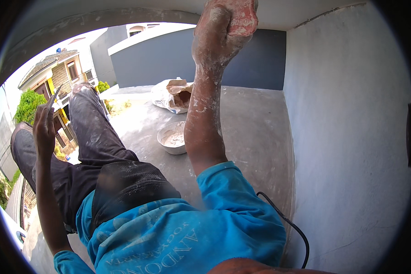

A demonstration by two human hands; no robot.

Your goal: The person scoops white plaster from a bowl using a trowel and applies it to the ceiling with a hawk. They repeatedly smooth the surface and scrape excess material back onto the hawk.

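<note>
Right hand (215, 39): raised at the far edge of the view, dusted with pale residue; fingers closed around a red flat-faced tool (243, 22), which lies at the hand's right side. Part of the grip is out of sight. Left hand (44, 130): at far left, beside the raised knees; fingers folded about a thin grey blade (55, 97), its tip pointing away from the body. Exact finger contact too small to tell.

Right forearm (206, 109): flecked white, reaching away from the body. Just left of it, on the grey floor (255, 132), a round bowl (160, 145) holds pale paste (172, 139). Beyond the bowl, an opened bag (162, 95), mouth toward the forearm, which partly hides it.

Near right: a black cable (301, 233) curves from behind the blue shirt (169, 233), close to a whitish wall (347, 123). Far side: a dark grey wall (155, 59). Far left, outdoors: a house (59, 68) and greenery (29, 106).
</note>
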